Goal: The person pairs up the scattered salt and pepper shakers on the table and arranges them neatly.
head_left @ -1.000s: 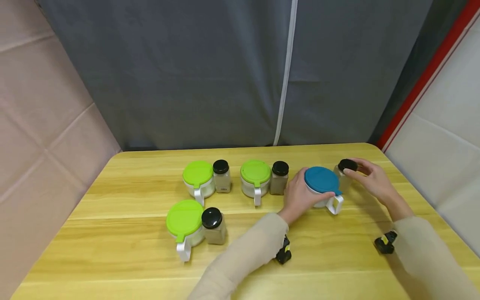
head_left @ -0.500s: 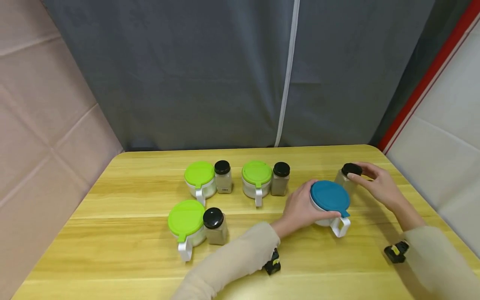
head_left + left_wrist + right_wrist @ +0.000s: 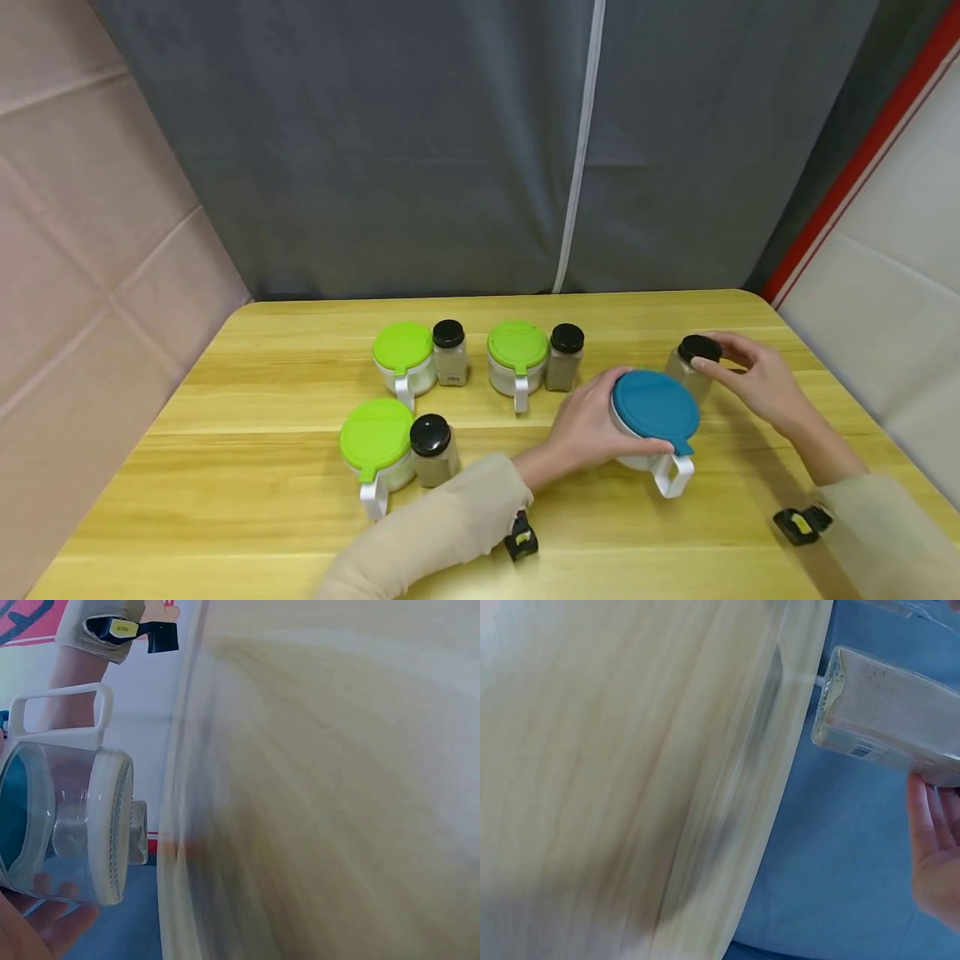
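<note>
My left hand (image 3: 588, 425) grips a clear seasoning jar with a blue lid (image 3: 656, 408) and a white handle. In the left wrist view that jar (image 3: 71, 802) shows its transparent wall and white base, raised off the table. Just to its right, my right hand (image 3: 761, 379) pinches a square glass shaker bottle (image 3: 686, 375) near its black cap. The right wrist view shows this bottle (image 3: 892, 716) above the table surface, with a small barcode label low on its side and pale contents. The blue-lidded jar partly hides the bottle's lower part in the head view.
Green-lidded jars stand on the wooden table (image 3: 225, 467): one back left (image 3: 403, 350), one back middle (image 3: 517, 350), one front left (image 3: 377, 442). A black-capped bottle stands right of each (image 3: 450, 350), (image 3: 565, 358), (image 3: 433, 450). A grey curtain (image 3: 420, 150) hangs behind.
Both hands have moved toward the front with what they hold. The blue-lidded jar came nearer by more than the bottle did. The green-lidded jars and their bottles stay put.
</note>
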`<state>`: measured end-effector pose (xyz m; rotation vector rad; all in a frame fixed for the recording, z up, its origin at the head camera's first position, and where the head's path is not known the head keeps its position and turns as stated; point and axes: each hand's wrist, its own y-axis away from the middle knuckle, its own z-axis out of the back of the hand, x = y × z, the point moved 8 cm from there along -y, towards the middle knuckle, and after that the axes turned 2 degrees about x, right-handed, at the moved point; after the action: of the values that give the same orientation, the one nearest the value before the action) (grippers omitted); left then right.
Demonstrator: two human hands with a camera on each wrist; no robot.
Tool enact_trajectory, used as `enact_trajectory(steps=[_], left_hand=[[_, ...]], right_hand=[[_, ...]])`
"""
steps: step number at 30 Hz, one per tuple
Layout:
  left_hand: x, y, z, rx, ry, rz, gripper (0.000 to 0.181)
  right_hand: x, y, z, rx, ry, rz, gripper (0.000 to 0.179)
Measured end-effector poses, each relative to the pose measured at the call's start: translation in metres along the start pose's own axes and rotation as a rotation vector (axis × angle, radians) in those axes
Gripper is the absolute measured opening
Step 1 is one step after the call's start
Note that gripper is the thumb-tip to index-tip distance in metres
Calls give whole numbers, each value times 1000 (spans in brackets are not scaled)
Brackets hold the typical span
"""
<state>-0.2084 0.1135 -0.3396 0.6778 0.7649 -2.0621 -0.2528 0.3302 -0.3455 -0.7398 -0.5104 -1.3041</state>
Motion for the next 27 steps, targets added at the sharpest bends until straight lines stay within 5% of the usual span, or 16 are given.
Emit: enact_trajectory(steps=[10,12,19,27], left_hand=[[-2,17,10,41,-12,-15,86],[-1,20,13,40,-10,-13,86],[0,33,25,38,28,-2,86],[1,49,35,60,52,-48,86]], right_hand=[[-49,-2,-9,-18,13,68,49],[-39,3,-10,-26,-18,87,47],[45,31,-9,-5,-71,112,42],[49,37,-15,-14,-157,136,37]])
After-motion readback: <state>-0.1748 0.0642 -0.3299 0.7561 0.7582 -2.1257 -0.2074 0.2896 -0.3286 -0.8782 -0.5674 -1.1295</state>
